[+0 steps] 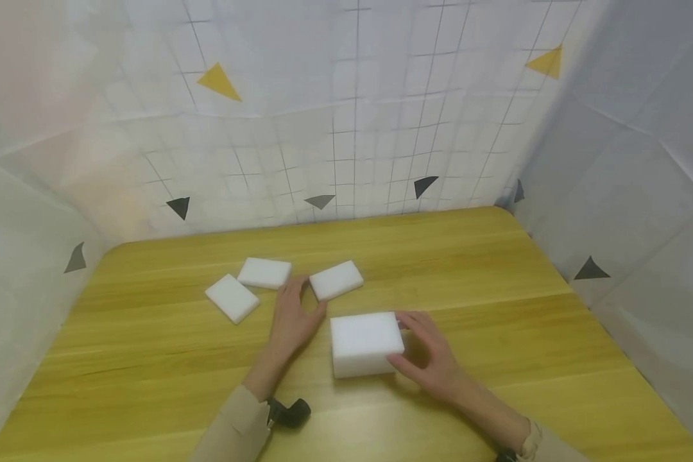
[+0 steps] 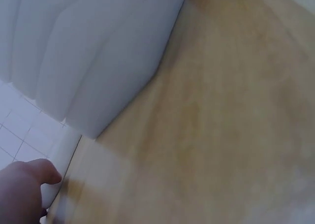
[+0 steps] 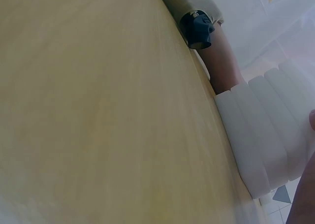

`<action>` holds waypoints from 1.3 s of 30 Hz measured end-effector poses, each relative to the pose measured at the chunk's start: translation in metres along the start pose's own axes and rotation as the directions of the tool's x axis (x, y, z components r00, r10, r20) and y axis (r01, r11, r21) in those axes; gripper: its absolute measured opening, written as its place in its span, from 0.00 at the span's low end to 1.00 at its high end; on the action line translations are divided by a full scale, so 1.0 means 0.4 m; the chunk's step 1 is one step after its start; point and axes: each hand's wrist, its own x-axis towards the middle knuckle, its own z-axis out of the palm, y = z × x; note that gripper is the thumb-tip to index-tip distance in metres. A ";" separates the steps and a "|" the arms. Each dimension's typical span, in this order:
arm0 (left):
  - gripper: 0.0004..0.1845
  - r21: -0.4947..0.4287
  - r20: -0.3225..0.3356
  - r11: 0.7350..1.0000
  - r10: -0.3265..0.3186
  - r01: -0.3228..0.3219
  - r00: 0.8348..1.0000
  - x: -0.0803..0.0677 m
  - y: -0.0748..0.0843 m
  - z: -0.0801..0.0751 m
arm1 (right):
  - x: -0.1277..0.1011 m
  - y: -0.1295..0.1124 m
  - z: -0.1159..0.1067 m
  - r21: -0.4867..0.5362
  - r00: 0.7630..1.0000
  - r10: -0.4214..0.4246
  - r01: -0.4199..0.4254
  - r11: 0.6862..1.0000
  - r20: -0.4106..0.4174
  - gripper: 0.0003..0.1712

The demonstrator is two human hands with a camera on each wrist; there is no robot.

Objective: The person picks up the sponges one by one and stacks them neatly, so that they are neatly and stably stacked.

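Note:
A thick stack of white sponges stands in the middle of the wooden table. My right hand grips its right end, thumb at the front and fingers over the far corner. My left hand lies flat on the table just left of the stack, holding nothing. Its fingertips reach between two single white sponges, and its thumb points at the right one. A third single sponge lies further left. The left wrist view shows the ridged stack beside a finger. The right wrist view shows the stack too.
White sheets with a grid and small triangles wall the table in at the back and on both sides. A black wrist camera sits on my left forearm, and the same wrist camera shows in the right wrist view. Bare wood lies to the right and front.

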 end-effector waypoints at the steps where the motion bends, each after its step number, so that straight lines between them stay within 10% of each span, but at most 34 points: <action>1: 0.32 -0.002 -0.001 1.000 0.001 -0.001 1.000 0.000 0.000 0.000 | 0.000 0.000 0.000 0.001 1.000 -0.001 0.001 1.000 -0.001 0.40; 26: 0.26 -0.197 -0.113 0.980 -0.025 0.002 0.993 -0.069 0.008 -0.021 | -0.003 0.003 0.001 -0.007 1.000 -0.017 0.017 1.000 -0.009 0.39; 39: 0.23 -0.388 -0.146 0.922 -0.083 0.020 0.986 -0.142 0.017 -0.040 | -0.003 0.009 0.003 -0.007 0.998 -0.051 0.051 0.999 -0.030 0.37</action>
